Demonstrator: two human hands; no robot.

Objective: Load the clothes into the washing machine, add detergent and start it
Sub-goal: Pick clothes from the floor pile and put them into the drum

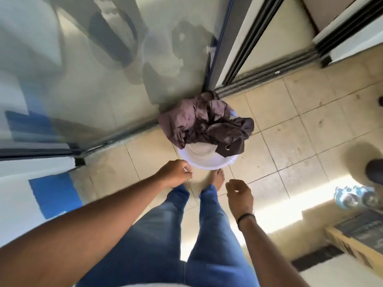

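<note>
The task is at its very beginning, as far as the view shows: the crumpled dark brown-purple clothes (205, 123) lie heaped in the round white plastic basin (204, 160) and hang over its far rim, and the basin stands on the beige tiled floor (290, 129) in the corner beside the large sliding glass door (93, 69). No washing machine and no detergent are visible, so I judge that loading, adding detergent and starting are all left to do. The left hand (176, 172) hovers just beside the near rim of the basin; its fingers are loosely curled, and something thin and white seems to sit at the fingertips, but the blur does not let me tell whether the hand pinches anything. The right hand (240, 195), with a dark band on the wrist, hangs lower and nearer the body, fingers relaxed and slightly curled, holding nothing. The person stands barefoot in blue jeans, one bare foot (217, 179) close to the basin. Around: a pack of clear plastic water bottles (354, 196) near the right edge, a yellowish cardboard box (358, 243) below it, a dark round object (375, 170) at the far right which I cannot identify, and the dark metal door track (269, 73) running along the floor behind the basin. Nothing stands between the hands and the basin; the way to it looks free.
</note>
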